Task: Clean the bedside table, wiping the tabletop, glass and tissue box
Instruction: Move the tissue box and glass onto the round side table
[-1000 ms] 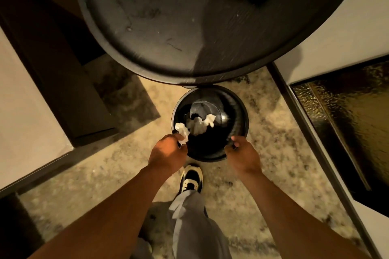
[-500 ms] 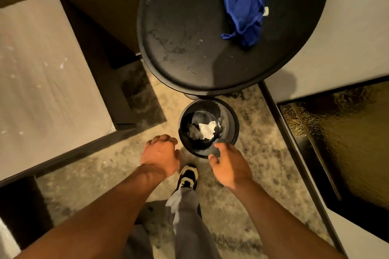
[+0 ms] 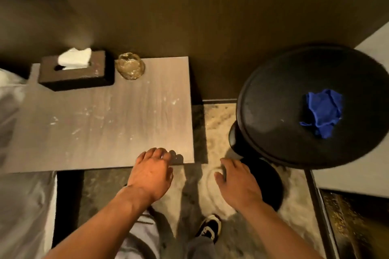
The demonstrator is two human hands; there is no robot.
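Note:
The grey wooden bedside table (image 3: 126, 124) fills the left middle, its top marked with white smears and specks. At its back left stands a dark tissue box (image 3: 76, 73) with a white tissue sticking out. A clear glass (image 3: 130, 65) stands just right of the box. A crumpled blue cloth (image 3: 323, 112) lies on the round black table (image 3: 294, 101) at the right. My left hand (image 3: 152, 172) hovers at the bedside table's front right corner, empty, fingers loosely curled. My right hand (image 3: 237, 183) is empty over the floor, fingers spread.
A black waste bin (image 3: 267, 183) stands on the floor under the round table, partly hidden by my right hand. White bedding (image 3: 12, 111) lies along the left edge. A dark wall (image 3: 210, 17) runs behind both tables. My shoe (image 3: 210, 227) is on the mottled floor.
The view has swung left from the bin to the bedside table. My left hand let the white tissue go into the bin and rose to the table corner; my right hand left the bin's rim.

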